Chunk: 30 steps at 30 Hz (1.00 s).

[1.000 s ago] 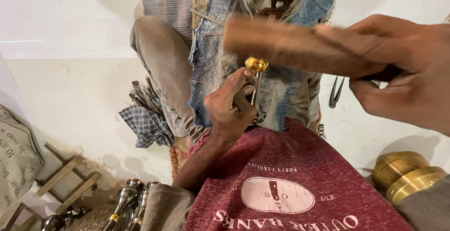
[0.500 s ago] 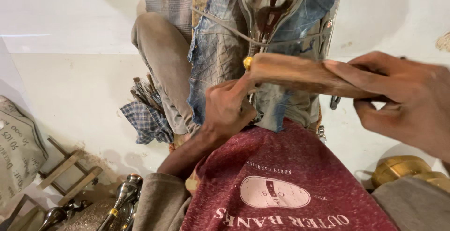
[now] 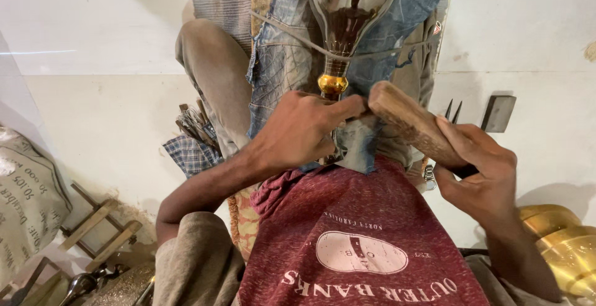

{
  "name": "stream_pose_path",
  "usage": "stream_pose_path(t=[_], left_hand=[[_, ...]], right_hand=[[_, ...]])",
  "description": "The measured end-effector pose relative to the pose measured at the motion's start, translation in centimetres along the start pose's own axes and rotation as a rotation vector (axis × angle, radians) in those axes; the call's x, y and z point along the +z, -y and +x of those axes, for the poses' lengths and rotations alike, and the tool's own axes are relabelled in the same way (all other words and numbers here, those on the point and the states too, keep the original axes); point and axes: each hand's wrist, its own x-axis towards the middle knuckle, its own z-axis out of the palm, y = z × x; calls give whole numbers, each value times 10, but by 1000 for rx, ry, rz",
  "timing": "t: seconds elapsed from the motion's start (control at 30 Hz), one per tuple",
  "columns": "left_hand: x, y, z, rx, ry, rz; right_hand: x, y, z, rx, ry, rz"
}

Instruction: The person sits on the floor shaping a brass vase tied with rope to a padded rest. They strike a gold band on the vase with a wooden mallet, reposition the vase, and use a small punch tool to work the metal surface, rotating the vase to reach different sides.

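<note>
A shiny bulb-shaped metal vessel [image 3: 351, 8] with a brass collar [image 3: 333, 84] stands upright over a patched denim cloth [image 3: 282, 63] across my lap. My left hand [image 3: 298, 133] is closed around the vessel's narrow stem just under the collar. My right hand [image 3: 481, 172] grips a worn wooden block [image 3: 410, 123], whose far end touches my left fingertips next to the stem. What lies under my left palm is hidden.
Brass bowls [image 3: 559, 244] sit at the lower right. A small dark block [image 3: 498, 112] and metal prongs [image 3: 453, 110] lie right of the cloth. Thin tools on a checked cloth [image 3: 192, 144], a wooden frame [image 3: 93, 228], a sack [image 3: 28, 200] and metal pieces [image 3: 84, 284] are left.
The wooden block has come down from beside the vessel's bulb to the stem by my left fingers. My right hand dropped lower and nearer. My left hand kept its hold.
</note>
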Motion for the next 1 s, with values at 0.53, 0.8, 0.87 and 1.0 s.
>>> stream_pose_path(t=[0.53,0.8,0.87,1.0], left_hand=[[-9,17,-3,221,-299,-244],[20,39,-7,215,-384,-225],[22,45,-7,217,-367,-219],[28,51,-4,221,-375,-242]], right_hand=[[56,39,-45,344,-301,-212],[34,2,2,48,-116,57],[18,4,16,-53,-67,51],[-17,38,49,-61,195,-364]])
